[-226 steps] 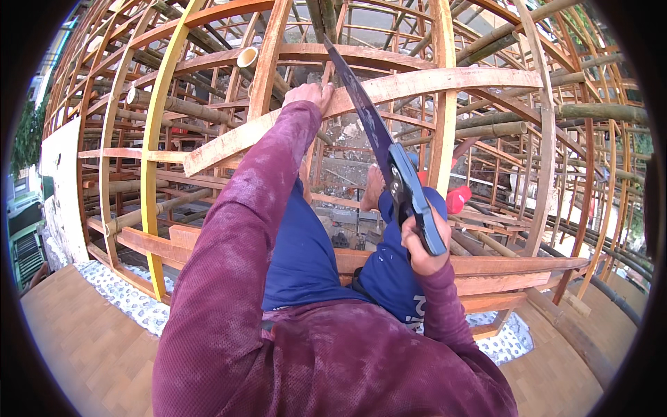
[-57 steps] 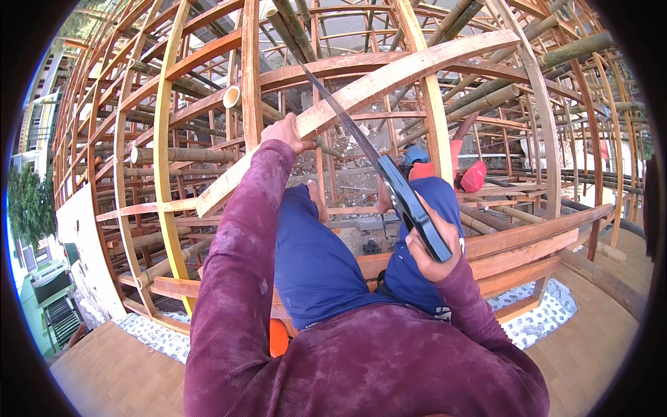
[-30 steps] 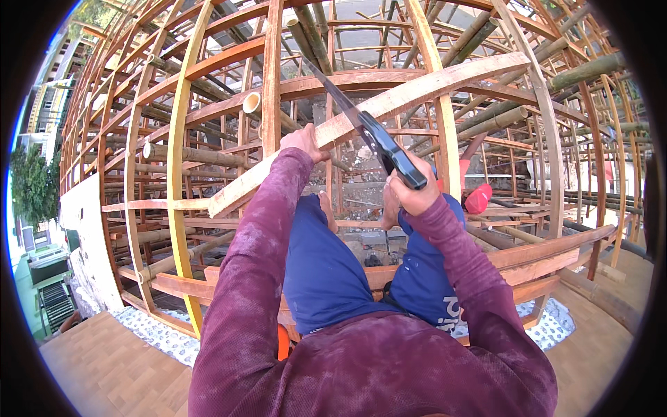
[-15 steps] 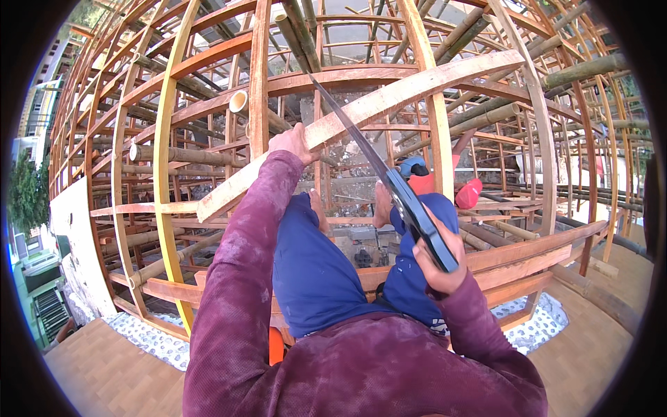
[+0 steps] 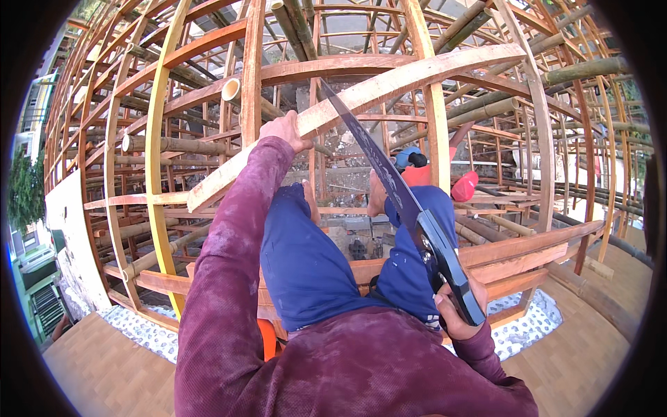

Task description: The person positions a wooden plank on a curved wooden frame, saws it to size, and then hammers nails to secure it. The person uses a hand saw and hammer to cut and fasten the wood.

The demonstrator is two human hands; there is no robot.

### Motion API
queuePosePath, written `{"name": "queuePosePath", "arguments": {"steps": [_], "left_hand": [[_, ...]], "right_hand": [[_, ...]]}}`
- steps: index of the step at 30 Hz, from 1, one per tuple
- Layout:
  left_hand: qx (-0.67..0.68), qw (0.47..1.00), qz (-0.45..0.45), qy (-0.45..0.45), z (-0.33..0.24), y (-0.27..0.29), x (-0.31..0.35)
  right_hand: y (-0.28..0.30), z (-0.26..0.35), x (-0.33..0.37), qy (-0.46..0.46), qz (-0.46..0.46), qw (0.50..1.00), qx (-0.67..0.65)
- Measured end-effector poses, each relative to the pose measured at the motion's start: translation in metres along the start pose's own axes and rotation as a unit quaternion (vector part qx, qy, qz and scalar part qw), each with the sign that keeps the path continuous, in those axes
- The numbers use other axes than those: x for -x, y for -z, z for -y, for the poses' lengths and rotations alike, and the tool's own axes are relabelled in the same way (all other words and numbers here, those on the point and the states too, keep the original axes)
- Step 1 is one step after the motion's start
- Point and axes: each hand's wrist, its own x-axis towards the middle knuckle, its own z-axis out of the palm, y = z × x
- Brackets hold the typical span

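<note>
My right hand [image 5: 461, 306] is wrapped round the dark handle of a hand saw [image 5: 389, 174]. The saw's long blade slants up and to the left, its tip lying at the near edge of a wooden beam [image 5: 389, 82]. That pale, rough-sawn beam runs aslant from lower left to upper right, crossing in front of upright timbers. Gripping it left of the blade is my left hand [image 5: 283, 132], its fingers partly hidden behind the wood. Whether the teeth touch the beam I cannot tell.
Upright posts [image 5: 160, 153] and bamboo poles [image 5: 180, 144] form a lattice all round. My blue-trousered legs straddle an opening above lower ground. Below right, close by, is another person with a red cap [image 5: 464, 186]. Wood-patterned sheeting [image 5: 111, 361] lies at both sides.
My right hand has drawn the saw back, down and to the right, and the blade's flat side now shows more. My left hand still grips the beam.
</note>
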Motion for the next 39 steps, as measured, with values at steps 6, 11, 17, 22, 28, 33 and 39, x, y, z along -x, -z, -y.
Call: {"name": "queuePosePath", "arguments": {"steps": [6, 11, 17, 22, 28, 33, 39], "left_hand": [[-0.002, 0.999, 0.016, -0.037, -0.018, 0.003, -0.03], [-0.015, 1.0, -0.018, -0.001, -0.002, -0.01, -0.014], [0.007, 1.0, 0.013, 0.003, -0.003, -0.002, 0.001], [-0.007, 1.0, -0.009, -0.024, -0.022, -0.006, -0.022], [-0.017, 1.0, -0.008, 0.001, -0.006, -0.005, -0.01], [-0.006, 1.0, 0.011, -0.002, -0.011, -0.006, -0.005], [-0.006, 1.0, 0.0, 0.008, -0.017, -0.001, -0.007]], "right_hand": [[-0.05, -0.032, -0.215, 0.046, 0.033, 0.993, -0.104], [-0.058, -0.036, -0.138, 0.028, 0.039, 0.994, -0.1], [0.0, -0.01, 0.01, 0.02, 0.003, 0.999, 0.027], [-0.073, -0.058, -0.181, 0.126, -0.024, 0.988, -0.09], [-0.082, -0.032, -0.181, 0.081, 0.007, 0.995, -0.053], [-0.011, -0.02, -0.004, 0.002, -0.001, 1.0, -0.011], [-0.068, -0.05, -0.167, 0.116, 0.002, 0.991, -0.059]]}}
